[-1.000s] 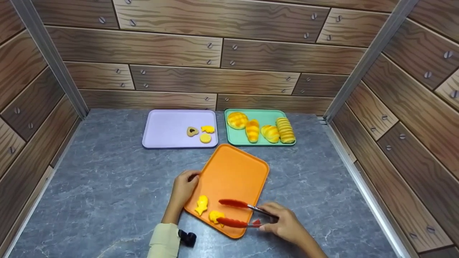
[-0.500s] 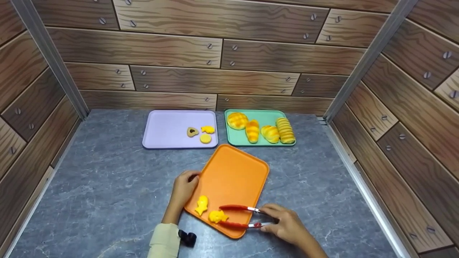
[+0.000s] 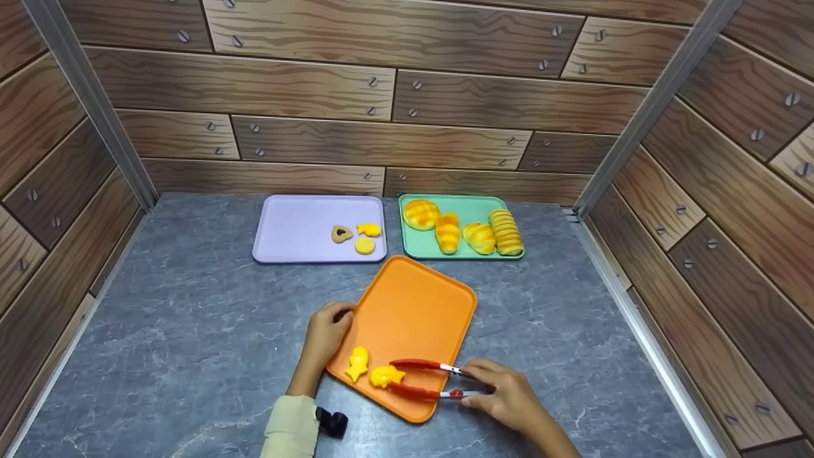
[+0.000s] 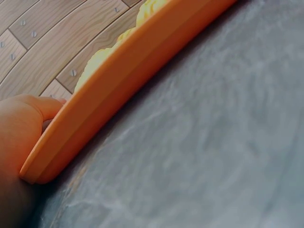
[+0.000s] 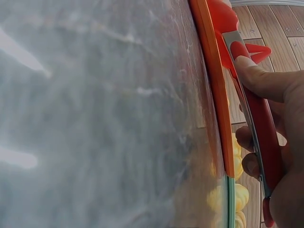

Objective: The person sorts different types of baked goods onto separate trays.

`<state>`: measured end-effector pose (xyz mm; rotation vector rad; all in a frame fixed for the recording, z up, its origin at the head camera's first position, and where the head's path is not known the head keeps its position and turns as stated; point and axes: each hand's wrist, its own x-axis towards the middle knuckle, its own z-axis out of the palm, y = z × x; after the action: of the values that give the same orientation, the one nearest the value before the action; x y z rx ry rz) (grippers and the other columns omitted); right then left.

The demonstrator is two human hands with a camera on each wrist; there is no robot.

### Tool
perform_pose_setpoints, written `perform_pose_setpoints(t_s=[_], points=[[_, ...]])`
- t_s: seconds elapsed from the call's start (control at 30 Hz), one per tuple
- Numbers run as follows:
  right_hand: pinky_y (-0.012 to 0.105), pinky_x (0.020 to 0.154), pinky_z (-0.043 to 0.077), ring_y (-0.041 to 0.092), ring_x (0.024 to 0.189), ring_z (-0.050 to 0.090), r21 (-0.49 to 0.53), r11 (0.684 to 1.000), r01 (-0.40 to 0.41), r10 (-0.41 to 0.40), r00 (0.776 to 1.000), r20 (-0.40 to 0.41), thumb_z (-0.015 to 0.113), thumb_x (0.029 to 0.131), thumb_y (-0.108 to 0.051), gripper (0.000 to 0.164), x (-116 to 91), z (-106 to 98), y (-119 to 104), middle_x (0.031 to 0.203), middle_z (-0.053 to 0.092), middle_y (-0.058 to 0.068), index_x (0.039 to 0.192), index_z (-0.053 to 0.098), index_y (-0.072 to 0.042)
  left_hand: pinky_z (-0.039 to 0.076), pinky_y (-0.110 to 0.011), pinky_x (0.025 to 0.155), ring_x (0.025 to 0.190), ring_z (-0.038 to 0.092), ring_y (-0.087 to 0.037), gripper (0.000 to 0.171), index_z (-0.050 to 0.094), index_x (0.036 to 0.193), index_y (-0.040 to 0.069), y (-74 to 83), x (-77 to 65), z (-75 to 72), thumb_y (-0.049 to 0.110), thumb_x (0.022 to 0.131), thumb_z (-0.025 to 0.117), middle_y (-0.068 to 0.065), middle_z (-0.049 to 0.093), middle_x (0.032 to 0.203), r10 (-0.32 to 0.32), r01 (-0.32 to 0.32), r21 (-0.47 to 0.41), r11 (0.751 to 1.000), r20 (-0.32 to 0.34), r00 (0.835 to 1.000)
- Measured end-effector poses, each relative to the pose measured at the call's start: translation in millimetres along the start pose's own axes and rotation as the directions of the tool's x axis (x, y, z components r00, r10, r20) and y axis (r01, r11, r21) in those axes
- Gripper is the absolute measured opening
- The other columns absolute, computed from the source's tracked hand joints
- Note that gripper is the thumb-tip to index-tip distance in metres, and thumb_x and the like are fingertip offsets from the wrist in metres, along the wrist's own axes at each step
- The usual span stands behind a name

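My left hand [image 3: 329,332] holds the left rim of an orange tray [image 3: 416,312], which lies at an angle on the table; in the left wrist view the thumb [image 4: 50,105] lies at the rim. My right hand [image 3: 505,394] grips tongs with red tips [image 3: 416,390] and, in the right wrist view, a red-backed handle [image 5: 261,128]. The tong tips stand apart, on either side of the right end of a yellow animal-shaped cookie [image 3: 383,376] near the tray's front edge. Left of it lies a yellow fish-shaped cookie [image 3: 358,364].
Behind stands a lilac tray [image 3: 299,229] with a brown cookie [image 3: 341,234], a round yellow cookie [image 3: 364,245] and a small yellow fish-shaped one [image 3: 368,229]. Beside it, a green tray [image 3: 413,246] bears several bread rolls [image 3: 448,233]. Plank-patterned walls [image 3: 394,95] enclose the table.
The tong tips have come closer together around the right end of the animal-shaped cookie, which has shifted slightly away from the tray's front edge. My left hand and the tray have stayed put.
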<state>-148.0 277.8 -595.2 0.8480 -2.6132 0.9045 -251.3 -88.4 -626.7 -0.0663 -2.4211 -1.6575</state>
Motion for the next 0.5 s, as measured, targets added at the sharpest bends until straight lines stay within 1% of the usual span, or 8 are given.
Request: perform_pose_setpoints(t_s=[0.13, 0.23, 0.37, 0.5], points=[[0.037, 0.093, 0.056, 0.019, 0.110, 0.069, 0.011, 0.999, -0.042, 0.042, 0.999, 0.025, 0.088, 0.074, -0.034, 0.052, 1.9, 0.0, -0.6, 0.120, 0.072, 0.000, 0.120, 0.075, -0.013, 0.051, -0.043, 0.094, 0.107, 0.066, -0.025, 0.018, 0.077, 0.108, 0.008, -1.0, -0.5, 0.1, 0.006, 0.096, 0.065, -0.008, 0.073, 0.109, 0.001, -0.001, 0.006, 1.000, 0.001, 1.000], [0.039, 0.093, 0.056, 0.020, 0.111, 0.069, 0.020, 0.997, -0.075, 0.074, 0.997, 0.033, 0.088, 0.074, -0.033, 0.052, 3.3, -0.1, -1.5, 0.121, 0.072, 0.002, 0.120, 0.075, -0.012, 0.051, -0.043, 0.094, 0.107, 0.066, -0.025, 0.017, 0.077, 0.108, 0.008, -0.2, -0.7, 0.1, 0.007, 0.096, 0.065, -0.008, 0.073, 0.109, -0.006, 0.006, 0.003, 1.000, 0.004, 1.000], [0.038, 0.093, 0.056, 0.020, 0.110, 0.069, 0.030, 0.996, -0.081, 0.080, 0.997, 0.021, 0.089, 0.074, -0.029, 0.051, 4.6, 0.4, -1.4, 0.120, 0.073, 0.002, 0.120, 0.075, -0.012, 0.051, -0.043, 0.094, 0.108, 0.066, -0.025, 0.018, 0.077, 0.108, 0.008, 0.6, -0.9, -0.1, 0.008, 0.096, 0.065, -0.008, 0.073, 0.109, -0.001, 0.001, 0.000, 1.000, 0.005, 1.000], [0.033, 0.093, 0.055, 0.020, 0.110, 0.069, 0.029, 0.998, -0.047, 0.047, 0.999, -0.010, 0.090, 0.072, -0.025, 0.051, 4.9, 1.5, 0.5, 0.119, 0.073, 0.003, 0.119, 0.075, -0.012, 0.051, -0.044, 0.095, 0.108, 0.067, -0.026, 0.017, 0.077, 0.108, 0.007, -0.1, -0.1, -0.1, 0.007, 0.096, 0.065, -0.009, 0.073, 0.109, 0.005, -0.005, -0.002, 1.000, 0.001, 1.000]])
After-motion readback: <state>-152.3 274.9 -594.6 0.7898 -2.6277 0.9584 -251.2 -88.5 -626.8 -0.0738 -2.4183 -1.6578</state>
